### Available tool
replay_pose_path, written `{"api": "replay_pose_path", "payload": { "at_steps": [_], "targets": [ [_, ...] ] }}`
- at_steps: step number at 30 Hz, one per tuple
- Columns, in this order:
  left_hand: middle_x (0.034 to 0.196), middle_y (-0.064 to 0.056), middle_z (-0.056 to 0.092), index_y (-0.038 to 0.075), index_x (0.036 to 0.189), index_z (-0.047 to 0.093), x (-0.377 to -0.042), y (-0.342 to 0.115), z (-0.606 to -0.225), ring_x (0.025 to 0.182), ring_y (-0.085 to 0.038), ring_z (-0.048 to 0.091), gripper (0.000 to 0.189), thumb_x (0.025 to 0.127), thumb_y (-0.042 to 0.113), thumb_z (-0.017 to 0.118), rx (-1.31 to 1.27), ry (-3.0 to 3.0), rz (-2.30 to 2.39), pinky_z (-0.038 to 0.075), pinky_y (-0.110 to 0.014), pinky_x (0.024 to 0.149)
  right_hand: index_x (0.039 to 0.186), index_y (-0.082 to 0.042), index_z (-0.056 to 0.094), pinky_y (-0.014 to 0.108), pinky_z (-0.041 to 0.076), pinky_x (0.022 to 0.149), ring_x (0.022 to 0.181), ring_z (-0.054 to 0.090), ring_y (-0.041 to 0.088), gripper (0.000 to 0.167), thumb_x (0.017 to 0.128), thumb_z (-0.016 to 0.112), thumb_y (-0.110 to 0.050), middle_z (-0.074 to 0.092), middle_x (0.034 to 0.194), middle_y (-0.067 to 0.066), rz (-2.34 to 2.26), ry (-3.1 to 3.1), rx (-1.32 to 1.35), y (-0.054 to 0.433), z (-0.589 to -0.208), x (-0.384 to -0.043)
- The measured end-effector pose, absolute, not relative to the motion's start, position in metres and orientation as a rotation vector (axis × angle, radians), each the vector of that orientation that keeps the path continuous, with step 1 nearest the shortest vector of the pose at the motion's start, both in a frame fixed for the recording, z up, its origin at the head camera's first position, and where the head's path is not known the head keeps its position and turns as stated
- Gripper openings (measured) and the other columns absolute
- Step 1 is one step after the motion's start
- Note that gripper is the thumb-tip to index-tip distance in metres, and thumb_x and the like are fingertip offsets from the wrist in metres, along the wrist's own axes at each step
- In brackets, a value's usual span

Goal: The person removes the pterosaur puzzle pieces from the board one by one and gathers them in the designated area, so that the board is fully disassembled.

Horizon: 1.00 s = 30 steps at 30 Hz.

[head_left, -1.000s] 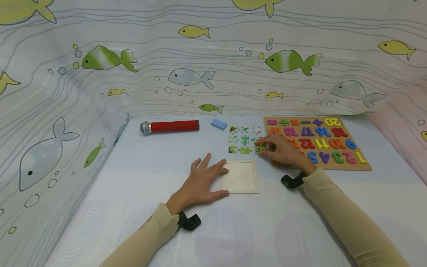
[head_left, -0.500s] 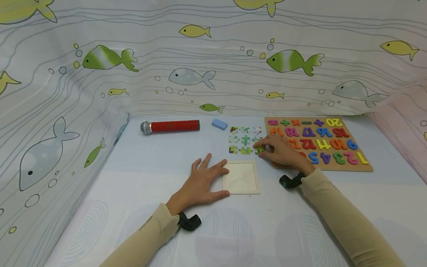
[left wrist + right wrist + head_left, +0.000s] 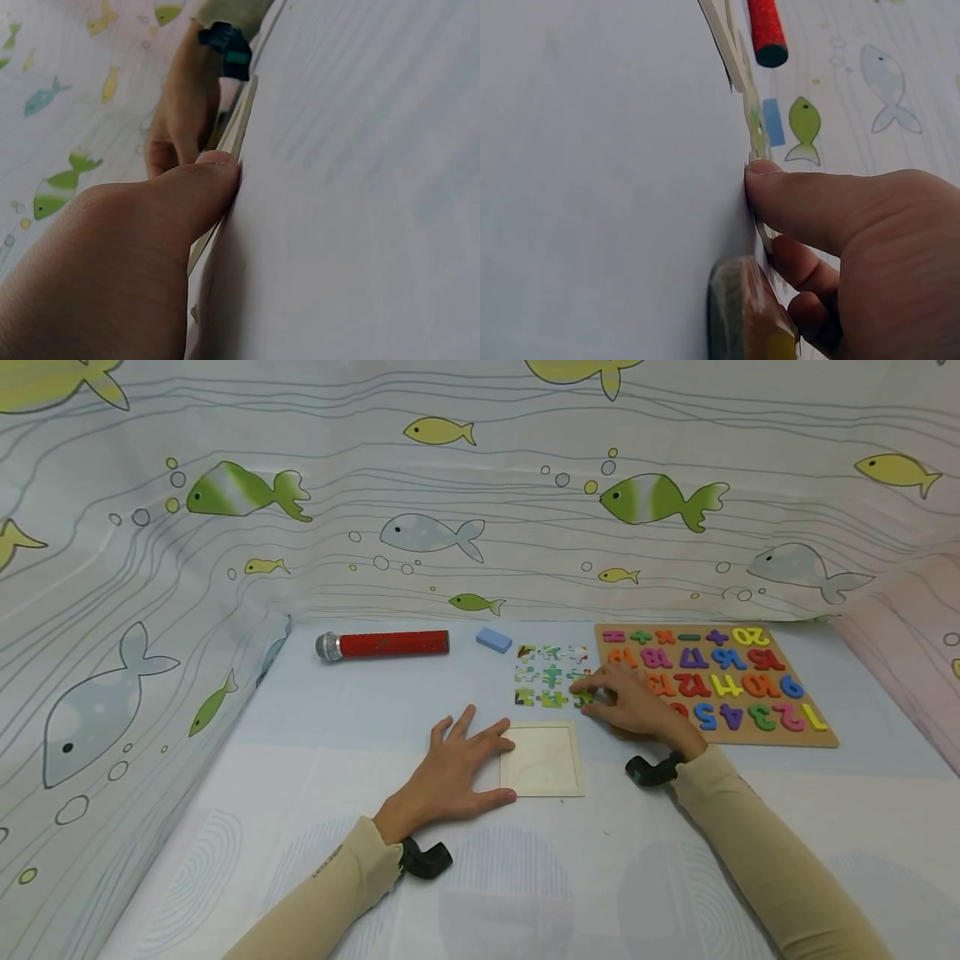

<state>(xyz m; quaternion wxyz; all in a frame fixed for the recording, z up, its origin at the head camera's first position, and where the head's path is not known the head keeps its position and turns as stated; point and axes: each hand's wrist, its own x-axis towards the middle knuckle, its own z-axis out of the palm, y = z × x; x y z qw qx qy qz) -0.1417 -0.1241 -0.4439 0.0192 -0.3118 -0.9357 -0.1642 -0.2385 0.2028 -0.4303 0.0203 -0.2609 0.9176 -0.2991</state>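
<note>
My left hand (image 3: 448, 777) is spread on the table, its thumb and a fingertip on the left edge of a shallow square wooden puzzle tray (image 3: 543, 760). The left wrist view shows the left thumb (image 3: 202, 187) against the tray's rim (image 3: 246, 120). Above the tray lie the small jigsaw pieces (image 3: 551, 675), in rows with gaps between them. My right hand (image 3: 633, 700) pinches the lower right jigsaw piece (image 3: 582, 699) between thumb and fingers. In the right wrist view that piece's edge (image 3: 763, 236) shows beside the thumb; the fingers partly hide it.
A wooden number board (image 3: 780, 731) lies to the right, partly under the right hand. A blue block (image 3: 493, 639) sits behind the jigsaw pieces. Farther left is a red microphone (image 3: 393, 644). A fish-printed sheet (image 3: 525, 577) stands behind the table.
The right forearm and wrist have shifted slightly to the left, with the fingers staying at the lower right jigsaw piece. The left hand and tray have not visibly moved.
</note>
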Motion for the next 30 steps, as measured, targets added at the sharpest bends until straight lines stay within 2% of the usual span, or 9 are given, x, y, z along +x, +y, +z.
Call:
{"api": "replay_pose_path", "payload": {
  "at_steps": [14, 24, 30],
  "targets": [
    [0.165, 0.007, 0.037, 0.032, 0.140, 0.056, -0.1418, -0.1262, -0.4458, 0.157, -0.042, 0.018, 0.063, 0.088, 0.066, 0.062, -0.975, -2.908, -0.513, 0.016, -0.066, 0.117, 0.122, -0.016, 0.074, 0.042, 0.019, 0.084, 0.094, 0.042, 0.024, 0.032, 0.091, 0.077, -0.022, 0.065, 0.111, 0.009, -0.958, 2.858, -0.780, 0.2013, -0.4338, -0.2367],
    [0.165, 0.007, 0.037, 0.032, 0.140, 0.056, -0.1417, -0.1251, -0.4461, 0.157, -0.042, 0.017, 0.063, 0.087, 0.066, 0.063, -0.967, -2.924, -0.528, 0.014, -0.065, 0.118, 0.124, -0.015, 0.074, 0.041, 0.018, 0.081, 0.091, 0.040, 0.024, 0.034, 0.090, 0.078, -0.020, 0.061, 0.105, 0.007, -1.059, 2.825, -0.755, 0.2033, -0.4348, -0.2354],
    [0.165, 0.006, 0.038, 0.032, 0.140, 0.057, -0.1409, -0.1264, -0.4495, 0.157, -0.043, 0.019, 0.063, 0.087, 0.066, 0.063, -0.975, -2.914, -0.537, 0.015, -0.066, 0.117, 0.124, -0.013, 0.073, 0.037, 0.028, 0.081, 0.091, 0.042, 0.022, 0.032, 0.093, 0.076, -0.020, 0.063, 0.109, 0.008, -1.127, 2.799, -0.768, 0.2038, -0.4404, -0.2348]
  ]
}}
